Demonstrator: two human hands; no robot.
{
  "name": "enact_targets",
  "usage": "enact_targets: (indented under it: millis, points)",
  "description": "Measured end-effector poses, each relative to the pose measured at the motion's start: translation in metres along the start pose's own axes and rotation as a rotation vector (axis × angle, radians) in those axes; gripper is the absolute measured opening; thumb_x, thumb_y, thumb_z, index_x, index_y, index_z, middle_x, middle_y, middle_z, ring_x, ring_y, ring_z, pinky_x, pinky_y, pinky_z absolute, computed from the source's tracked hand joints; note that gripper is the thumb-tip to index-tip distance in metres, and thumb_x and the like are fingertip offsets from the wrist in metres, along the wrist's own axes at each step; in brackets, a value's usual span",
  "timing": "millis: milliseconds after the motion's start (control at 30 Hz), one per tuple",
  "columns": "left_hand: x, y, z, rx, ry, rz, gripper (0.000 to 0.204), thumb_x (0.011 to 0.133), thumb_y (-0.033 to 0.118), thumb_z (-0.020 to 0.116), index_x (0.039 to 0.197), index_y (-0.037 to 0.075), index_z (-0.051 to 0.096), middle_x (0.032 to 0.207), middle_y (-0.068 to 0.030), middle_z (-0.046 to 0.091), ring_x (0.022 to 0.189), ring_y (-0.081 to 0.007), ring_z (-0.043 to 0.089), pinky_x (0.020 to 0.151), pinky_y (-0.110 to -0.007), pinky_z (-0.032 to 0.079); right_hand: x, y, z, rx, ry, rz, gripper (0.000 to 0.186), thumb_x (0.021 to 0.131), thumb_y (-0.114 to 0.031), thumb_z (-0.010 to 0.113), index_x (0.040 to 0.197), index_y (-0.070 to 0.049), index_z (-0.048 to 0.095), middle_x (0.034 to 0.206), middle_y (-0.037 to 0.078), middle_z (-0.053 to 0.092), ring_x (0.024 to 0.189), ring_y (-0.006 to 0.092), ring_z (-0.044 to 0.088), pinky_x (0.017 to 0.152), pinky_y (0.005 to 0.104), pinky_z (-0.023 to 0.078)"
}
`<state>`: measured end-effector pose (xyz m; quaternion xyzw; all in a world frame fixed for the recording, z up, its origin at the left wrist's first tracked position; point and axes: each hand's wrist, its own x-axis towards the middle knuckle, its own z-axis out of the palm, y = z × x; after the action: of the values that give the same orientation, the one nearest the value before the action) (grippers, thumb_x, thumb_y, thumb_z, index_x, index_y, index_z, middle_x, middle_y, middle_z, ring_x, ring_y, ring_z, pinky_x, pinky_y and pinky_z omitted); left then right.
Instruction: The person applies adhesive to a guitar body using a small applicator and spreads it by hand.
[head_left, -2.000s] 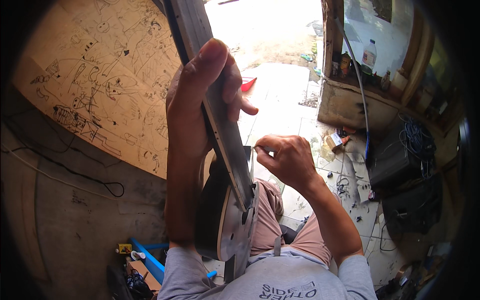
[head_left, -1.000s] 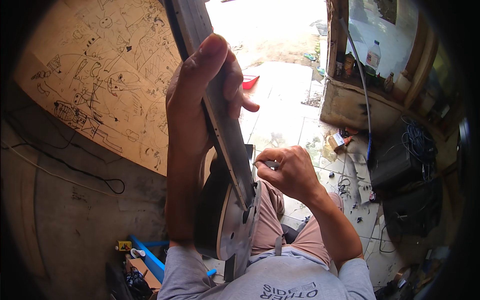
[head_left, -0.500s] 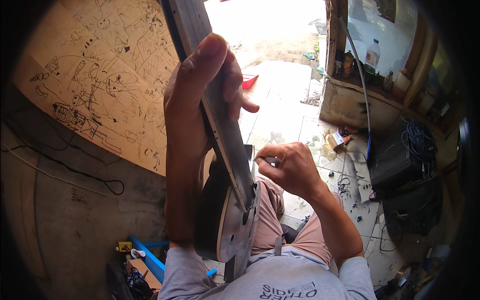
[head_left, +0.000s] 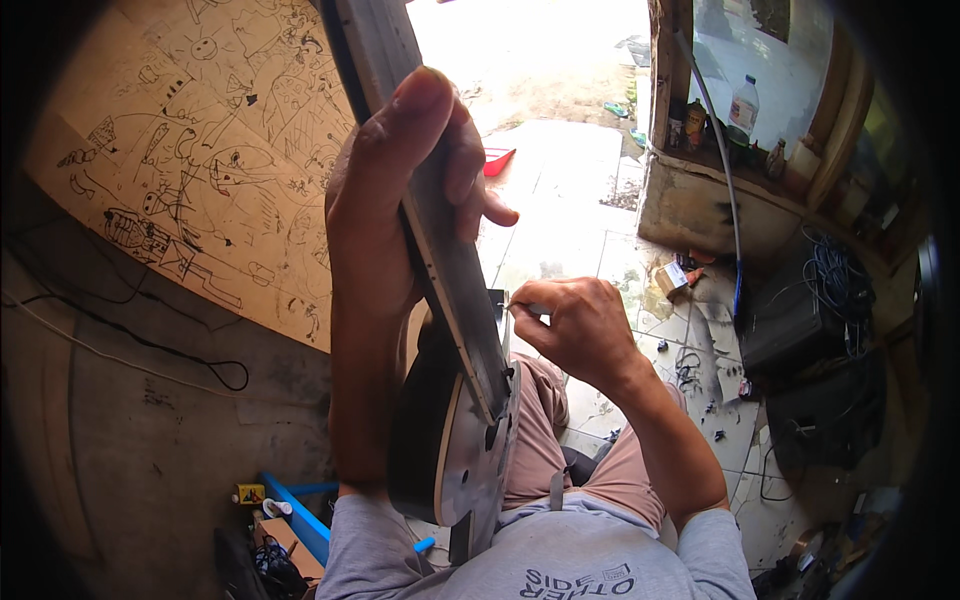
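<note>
An unstrung dark electric guitar [head_left: 468, 465] stands slanted across my lap, its neck [head_left: 455, 285] rising toward the top of the picture. My left hand [head_left: 390, 170] is closed around the neck, with the thumb over it and the fingertips on the far side. Close to the body's upper edge, just right of the neck, my right hand [head_left: 578, 325] is closed in a pinch, thumb against forefinger. Only a thin pale edge shows at its fingertips, too small to name. The neck covers part of the guitar's body.
A board with black drawings [head_left: 200, 180] leans at the left, above loose cables [head_left: 180, 350]. Blue tubing [head_left: 300, 520] lies at the lower left. On the right are a ledge with a plastic bottle [head_left: 744, 108], a black box [head_left: 795, 325] and coiled cable [head_left: 840, 285].
My right hand has shifted slightly left, and the grey piece seen between its fingers before is now mostly hidden. My left hand and the guitar stay in place.
</note>
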<state>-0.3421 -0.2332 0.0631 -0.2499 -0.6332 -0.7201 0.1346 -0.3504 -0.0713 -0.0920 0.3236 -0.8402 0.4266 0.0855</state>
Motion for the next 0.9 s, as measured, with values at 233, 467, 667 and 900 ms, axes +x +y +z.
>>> enact_targets:
  millis: [233,467,667,900]
  points:
    - [0.000,0.001,-0.002,0.043,-0.022,0.014,0.053,0.106,0.054,0.054,0.078,0.008,0.059,0.064,-0.0019,0.054,0.047,-0.0104,0.056,0.063,-0.036,0.065,-0.007,-0.010,-0.005,0.056,-0.049,0.000,0.014,0.084,-0.019,0.073,0.089,-0.008,0.082,0.073,0.013,0.075,0.066,0.0281,0.075,0.067,0.0388,0.058]
    - [0.000,0.000,0.002,0.028,-0.026,0.011,0.054,0.105,0.055,0.054,0.079,0.008,0.059,0.064,-0.0018,0.054,0.048,-0.0102,0.056,0.064,-0.036,0.066,0.002,0.001,0.001,-0.071,0.092,-0.034,0.012,0.086,-0.016,0.072,0.090,-0.008,0.081,0.075,0.011,0.076,0.062,0.0268,0.072,0.065,0.0371,0.057]
    - [-0.002,0.004,-0.002,0.063,-0.012,0.018,0.054,0.105,0.056,0.055,0.080,0.008,0.059,0.064,-0.0020,0.055,0.048,-0.0103,0.056,0.064,-0.036,0.066,-0.008,-0.007,0.000,0.055,0.040,-0.060,0.011,0.086,-0.015,0.072,0.090,-0.009,0.080,0.074,0.009,0.076,0.063,0.0261,0.073,0.063,0.0376,0.057]
    - [-0.002,0.002,0.000,0.005,-0.010,0.007,0.050,0.106,0.052,0.056,0.084,0.007,0.059,0.064,-0.0020,0.054,0.048,-0.0104,0.055,0.063,-0.035,0.065,0.002,0.002,0.005,-0.058,0.039,-0.019,0.011,0.088,-0.014,0.072,0.092,-0.009,0.081,0.079,0.010,0.077,0.065,0.0264,0.074,0.064,0.0380,0.057]
